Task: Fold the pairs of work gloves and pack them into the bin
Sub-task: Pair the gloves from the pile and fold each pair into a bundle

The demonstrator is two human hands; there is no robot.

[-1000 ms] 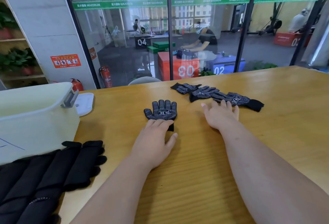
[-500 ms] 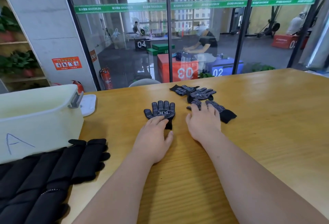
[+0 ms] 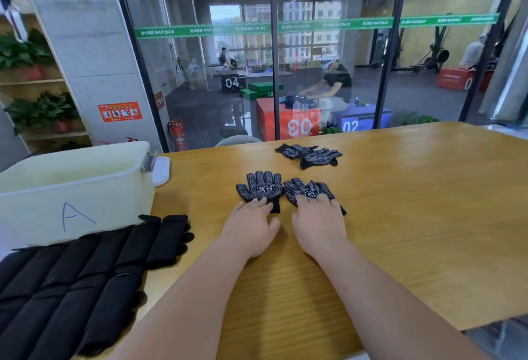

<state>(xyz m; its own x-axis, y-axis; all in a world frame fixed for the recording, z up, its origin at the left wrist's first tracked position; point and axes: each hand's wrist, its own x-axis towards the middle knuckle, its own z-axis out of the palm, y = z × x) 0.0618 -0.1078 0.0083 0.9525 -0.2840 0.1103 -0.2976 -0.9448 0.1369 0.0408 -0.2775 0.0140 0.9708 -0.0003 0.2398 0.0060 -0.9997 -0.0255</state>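
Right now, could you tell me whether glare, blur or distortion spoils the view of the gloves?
Head view: near-left glove and near-right glove are sharp, dots distinct; head view: pale sheen on the table at far right; head view: wide-angle lens tilts the outer window frames outward.

Both bare forearms reach forward, the left hand (image 3: 251, 229) and right hand (image 3: 320, 225) lying palm-down side by side, fingers straight.

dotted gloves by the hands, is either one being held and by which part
Neither is gripped. The left hand lays flat fingers on the left dotted glove, at its cuff end; the right hand presses the right dotted glove, at its lower palm.
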